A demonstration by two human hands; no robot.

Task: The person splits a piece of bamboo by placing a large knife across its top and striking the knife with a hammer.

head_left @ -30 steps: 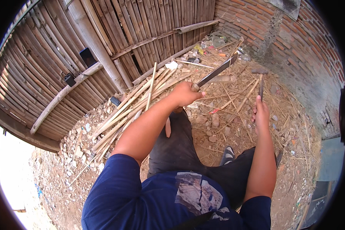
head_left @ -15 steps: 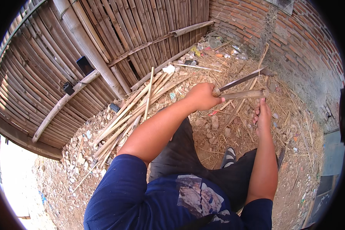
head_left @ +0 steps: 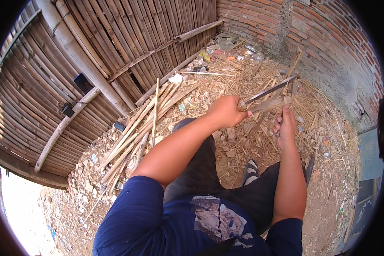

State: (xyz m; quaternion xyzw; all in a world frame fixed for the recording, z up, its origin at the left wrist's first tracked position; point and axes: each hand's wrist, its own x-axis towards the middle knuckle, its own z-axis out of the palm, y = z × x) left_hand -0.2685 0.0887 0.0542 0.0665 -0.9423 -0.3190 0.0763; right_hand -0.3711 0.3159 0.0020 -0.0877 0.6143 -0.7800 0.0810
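Observation:
My left hand (head_left: pixel 226 112) is closed at the near end of a long dark-bladed knife (head_left: pixel 269 90), whose blade points away to the far right. Just under the blade lies a short split piece of bamboo (head_left: pixel 269 103), its near end by my left thumb. My right hand (head_left: pixel 287 126) has its fingers curled and its upper digit pressed against the far end of that bamboo piece. Whether my left fingers also wrap the bamboo is hidden.
Long bamboo strips (head_left: pixel 147 123) lie piled to the left on rubble. A bamboo slat wall (head_left: pixel 128 38) rises at the left, a brick wall (head_left: pixel 320 42) at the far right. Straw and litter (head_left: pixel 324 111) cover the ground. My sandalled foot (head_left: pixel 251 171) is below the hands.
The view has shifted slightly, so the surroundings sit a little further left. The bamboo piece now looks tilted up more toward its far end. Both hands keep their holds.

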